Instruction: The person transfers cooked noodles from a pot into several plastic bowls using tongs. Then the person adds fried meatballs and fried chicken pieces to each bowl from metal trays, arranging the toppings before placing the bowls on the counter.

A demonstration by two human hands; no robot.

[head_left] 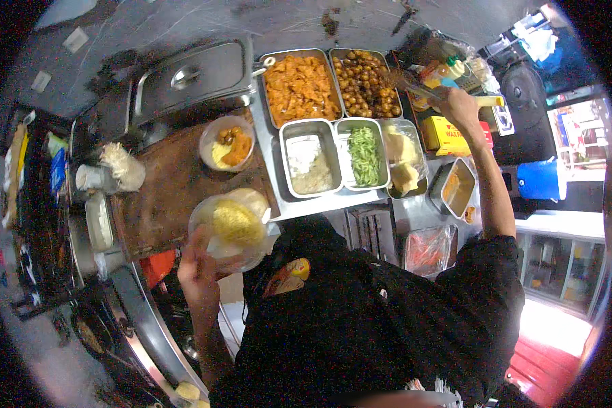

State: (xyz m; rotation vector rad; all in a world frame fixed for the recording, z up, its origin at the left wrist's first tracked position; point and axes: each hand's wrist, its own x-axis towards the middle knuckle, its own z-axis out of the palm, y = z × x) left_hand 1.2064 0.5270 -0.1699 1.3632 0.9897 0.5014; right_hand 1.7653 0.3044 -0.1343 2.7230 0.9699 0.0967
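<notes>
My left hand point(200, 262) is closed on a clear plastic bowl point(196, 216) with yellow grains in it, over the front edge of a brown board. At the upper right, my right hand point(459, 110) grips a long metal utensil with a yellow handle point(489, 101). Its blurred far end reaches toward the steel pan of glossy brown balls point(367, 81), and its exact kind is unclear. Left of that pan is one with orange saucy chunks point(299, 88). Another clear bowl point(214, 129) on the board holds yellow grains, orange chunks and brown balls.
Smaller pans hold shredded green vegetable point(364, 156) and a white food point(309, 163). A lidded steel pan point(190, 81) stands behind the brown board point(163, 183). A yellow box point(445, 136) and bottles point(455, 66) sit near my right hand; a blue container point(540, 179) is farther right.
</notes>
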